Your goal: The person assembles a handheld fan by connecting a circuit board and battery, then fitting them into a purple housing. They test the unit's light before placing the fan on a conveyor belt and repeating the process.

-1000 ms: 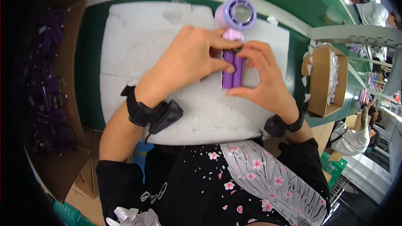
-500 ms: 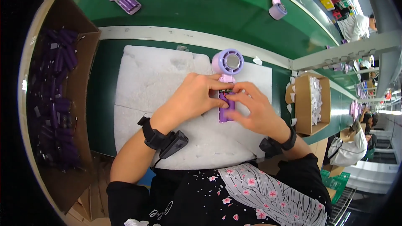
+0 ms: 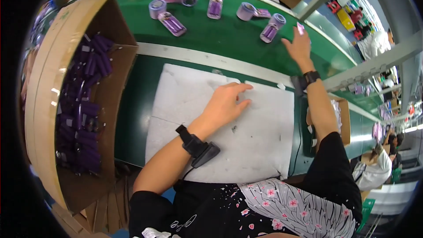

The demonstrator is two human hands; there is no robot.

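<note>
My left hand (image 3: 227, 103) hovers above or rests on the white foam sheet (image 3: 269, 150), holding nothing, its thumb and fingers apart. At the far right, my right hand (image 3: 301, 48) reaches over the green belt (image 3: 202, 35). It covers most of a lilac handheld fan, whose pink end (image 3: 300, 28) shows past the fingertips. The right thumb sticks out to the left, away from it. Just left of that hand lies another handheld fan (image 3: 272, 28), its purple cells exposed in the open handle.
More partly assembled fans (image 3: 172, 23) lie along the belt. A carton (image 3: 125, 66) of purple wrapped cells stands at the left; a smaller carton (image 3: 345, 121) with white pieces is at the right. A metal post (image 3: 374, 59) slants beyond my right arm. Other people sit farther right.
The fan both hands were working on has left the foam; one with exposed cells now lies on the belt. My right hand has moved far and right. The view has shifted.
</note>
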